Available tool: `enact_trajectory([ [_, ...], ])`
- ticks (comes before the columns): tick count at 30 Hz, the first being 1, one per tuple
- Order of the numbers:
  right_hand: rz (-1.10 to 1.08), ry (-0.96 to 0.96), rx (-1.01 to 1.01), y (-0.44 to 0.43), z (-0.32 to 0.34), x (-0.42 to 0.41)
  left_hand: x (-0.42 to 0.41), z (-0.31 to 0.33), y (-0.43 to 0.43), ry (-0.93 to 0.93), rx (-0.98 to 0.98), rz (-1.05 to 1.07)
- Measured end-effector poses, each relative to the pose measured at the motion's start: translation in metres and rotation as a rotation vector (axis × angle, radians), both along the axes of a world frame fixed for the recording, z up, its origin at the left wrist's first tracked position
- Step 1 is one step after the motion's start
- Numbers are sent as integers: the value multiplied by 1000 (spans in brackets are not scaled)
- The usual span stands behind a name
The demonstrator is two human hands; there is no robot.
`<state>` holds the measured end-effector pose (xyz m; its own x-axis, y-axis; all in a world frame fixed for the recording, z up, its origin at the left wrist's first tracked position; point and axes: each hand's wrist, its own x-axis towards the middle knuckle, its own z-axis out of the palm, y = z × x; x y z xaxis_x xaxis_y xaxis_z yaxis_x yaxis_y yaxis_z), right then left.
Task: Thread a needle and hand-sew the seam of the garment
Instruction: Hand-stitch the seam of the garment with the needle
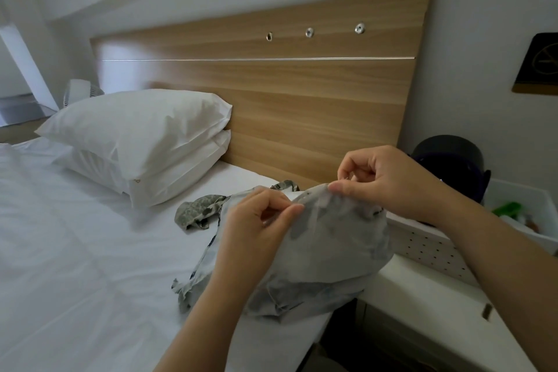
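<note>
A pale grey patterned garment (pixel 329 248) is bunched up over the right edge of the bed, turned inside out, with a camouflage-printed part trailing toward the pillows. My left hand (pixel 256 226) pinches a raised fold of the garment from the left. My right hand (pixel 383 181) pinches the top of the same fold between thumb and curled fingers, just to the right of the left hand. A needle or thread is too small to make out between the fingers.
The white bed (pixel 75 235) fills the left, with two stacked pillows (pixel 142 142) against a wooden headboard (pixel 287 93). To the right stand a white bedside table (pixel 422 290), a white bin (pixel 525 214) with green items, and a dark round object (pixel 450 160).
</note>
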<state>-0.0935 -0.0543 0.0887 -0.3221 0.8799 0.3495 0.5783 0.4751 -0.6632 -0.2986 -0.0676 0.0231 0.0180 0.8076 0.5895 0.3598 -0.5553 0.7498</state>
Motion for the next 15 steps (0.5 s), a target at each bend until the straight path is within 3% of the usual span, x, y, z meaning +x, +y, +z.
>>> enact_trajectory([
  [7,28,83,-8,-3,2,2,-2,10,-3,-180,-181,-50],
  [12,50,86,-51,-3,0,2,-5,18,-5,37,-235,-146],
  [15,83,78,-86,-2,-1,2,0,17,-7,43,-245,-159],
])
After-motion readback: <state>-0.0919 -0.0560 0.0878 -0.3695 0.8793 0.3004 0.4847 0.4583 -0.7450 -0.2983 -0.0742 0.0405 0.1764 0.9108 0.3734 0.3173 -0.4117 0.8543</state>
